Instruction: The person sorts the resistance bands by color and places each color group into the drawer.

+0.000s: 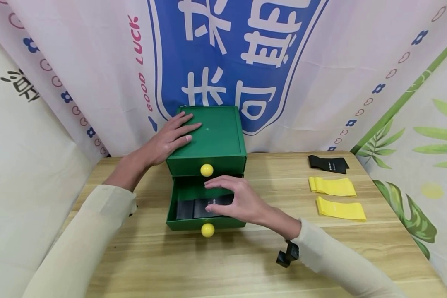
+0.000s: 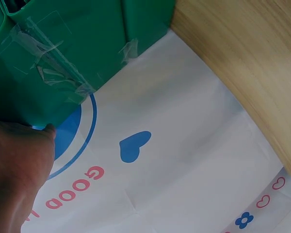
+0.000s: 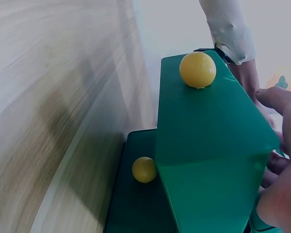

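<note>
A small green two-drawer cabinet (image 1: pixel 212 132) stands against the curtain. My left hand (image 1: pixel 171 138) rests spread on its top near the left edge; part of it shows beside the green side in the left wrist view. The lower drawer (image 1: pixel 179 225), with a yellow ball knob (image 1: pixel 207 230), is pulled out. Folded black bands (image 1: pixel 205 207) lie inside it. Over the drawer's right part is my right hand (image 1: pixel 242 200), thumb and fingers apart in a curve, nothing between them. In the right wrist view its fingers (image 3: pixel 279 99) are beside the drawer wall.
On the wooden table's (image 1: pixel 164 265) right side lie a folded black band (image 1: pixel 328 164) and two folded yellow bands, one (image 1: pixel 333 186) behind the other (image 1: pixel 341 209). The closed upper drawer has a yellow knob (image 1: pixel 206 170). A printed curtain (image 1: pixel 108 74) hangs behind.
</note>
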Demonstrator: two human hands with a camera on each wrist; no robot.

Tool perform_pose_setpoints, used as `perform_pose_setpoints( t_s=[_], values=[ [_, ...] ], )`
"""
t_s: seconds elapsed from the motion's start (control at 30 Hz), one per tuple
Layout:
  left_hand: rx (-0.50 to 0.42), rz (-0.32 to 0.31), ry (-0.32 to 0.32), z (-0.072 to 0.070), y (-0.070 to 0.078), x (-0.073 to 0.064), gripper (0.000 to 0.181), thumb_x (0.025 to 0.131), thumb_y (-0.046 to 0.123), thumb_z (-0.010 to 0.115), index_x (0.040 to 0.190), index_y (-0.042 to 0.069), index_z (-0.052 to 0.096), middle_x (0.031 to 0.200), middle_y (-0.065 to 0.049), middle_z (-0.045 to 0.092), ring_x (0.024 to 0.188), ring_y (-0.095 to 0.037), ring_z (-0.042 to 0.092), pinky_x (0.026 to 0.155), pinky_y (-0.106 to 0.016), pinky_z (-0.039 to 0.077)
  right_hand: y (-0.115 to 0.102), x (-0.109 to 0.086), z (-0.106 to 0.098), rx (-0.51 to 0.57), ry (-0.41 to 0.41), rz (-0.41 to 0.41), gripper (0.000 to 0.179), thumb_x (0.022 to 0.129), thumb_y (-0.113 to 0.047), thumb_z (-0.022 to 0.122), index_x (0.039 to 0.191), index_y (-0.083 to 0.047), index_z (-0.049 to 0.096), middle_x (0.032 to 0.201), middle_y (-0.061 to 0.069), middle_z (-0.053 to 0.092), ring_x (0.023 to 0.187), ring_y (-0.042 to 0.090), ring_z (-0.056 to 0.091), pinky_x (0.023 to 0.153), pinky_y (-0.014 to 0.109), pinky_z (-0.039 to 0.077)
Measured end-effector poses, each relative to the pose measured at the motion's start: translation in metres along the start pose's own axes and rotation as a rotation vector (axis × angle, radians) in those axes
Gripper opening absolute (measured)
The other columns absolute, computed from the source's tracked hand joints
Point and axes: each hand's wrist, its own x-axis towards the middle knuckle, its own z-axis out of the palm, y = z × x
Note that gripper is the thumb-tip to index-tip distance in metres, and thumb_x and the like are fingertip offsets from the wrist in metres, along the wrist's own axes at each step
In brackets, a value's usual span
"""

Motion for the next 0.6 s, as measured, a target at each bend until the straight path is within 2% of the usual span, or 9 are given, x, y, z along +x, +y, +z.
perform_pose_setpoints(
  t_s=[0.33,0.6],
  values=[
    [-0.002,-0.009,-0.005,0.001,-0.001,0.0,0.054,0.112,0.036,0.04,0.164,0.019,0.043,0.177,-0.012,0.018,0.165,-0.033,-0.001,0.129,-0.065,0.0,-0.002,-0.012,-0.016,0.016,-0.001,-0.051,0.045,0.087,-0.016,0.089,0.129,-0.009,0.073,0.132,0.005,0.073,0.125,0.018,0.067,0.106,0.036,0.055],
    [-0.003,-0.01,-0.001,0.0,0.0,-0.001,0.054,0.112,0.035,0.04,0.164,0.019,0.043,0.177,-0.012,0.018,0.165,-0.033,-0.001,0.128,-0.066,0.0,-0.001,-0.022,-0.036,0.011,0.006,-0.053,0.046,0.088,-0.013,0.088,0.131,-0.01,0.073,0.133,0.007,0.073,0.125,0.021,0.068,0.104,0.038,0.057]
  ],
)
